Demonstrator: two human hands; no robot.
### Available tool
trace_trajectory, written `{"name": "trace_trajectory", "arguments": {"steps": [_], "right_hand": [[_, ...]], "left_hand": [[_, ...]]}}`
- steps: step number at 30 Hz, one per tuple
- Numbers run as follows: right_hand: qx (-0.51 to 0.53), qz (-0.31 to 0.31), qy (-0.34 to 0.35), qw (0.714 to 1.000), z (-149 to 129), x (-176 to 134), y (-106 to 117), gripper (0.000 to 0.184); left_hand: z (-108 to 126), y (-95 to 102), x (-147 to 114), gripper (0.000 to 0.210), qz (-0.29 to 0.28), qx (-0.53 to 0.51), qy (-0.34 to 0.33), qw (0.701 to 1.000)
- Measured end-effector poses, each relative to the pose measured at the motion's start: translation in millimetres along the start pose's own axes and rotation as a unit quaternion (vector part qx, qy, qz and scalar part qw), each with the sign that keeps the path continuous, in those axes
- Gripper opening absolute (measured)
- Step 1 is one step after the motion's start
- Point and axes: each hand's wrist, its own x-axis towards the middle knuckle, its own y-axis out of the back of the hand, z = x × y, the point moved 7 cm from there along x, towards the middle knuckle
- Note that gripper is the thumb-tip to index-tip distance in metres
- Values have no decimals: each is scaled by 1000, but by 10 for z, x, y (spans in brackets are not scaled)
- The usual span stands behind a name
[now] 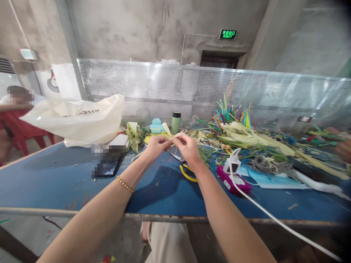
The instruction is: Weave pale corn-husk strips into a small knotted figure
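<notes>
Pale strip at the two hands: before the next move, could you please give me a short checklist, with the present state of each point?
1. Left hand fingertips closed at the pale strip: ok.
2. Right hand fingertips closed there too, beside the left: ok.
3. Strip held firmly: cannot tell, the fingers hide the contact.
4. Yellow-handled scissors fully in sight: not ok, right hand partly covers them.
5. White cable apart from right forearm: ok in this view.
6. Green bottle upright: ok.
</notes>
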Motion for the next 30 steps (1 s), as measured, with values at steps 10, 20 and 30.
{"name": "trace_trajectory", "arguments": {"steps": [10, 20, 30], "right_hand": [[-55, -46, 17, 997, 4, 9, -7, 20], [-68, -28, 61, 995, -39, 6, -16, 12], [-108, 62, 93, 988, -172, -2, 171, 31]], "left_hand": [[80, 14, -14, 13, 7, 75, -55, 996], [50, -50, -39, 20, -45, -93, 42, 994], [58, 90, 22, 36, 31, -147, -7, 989]]}}
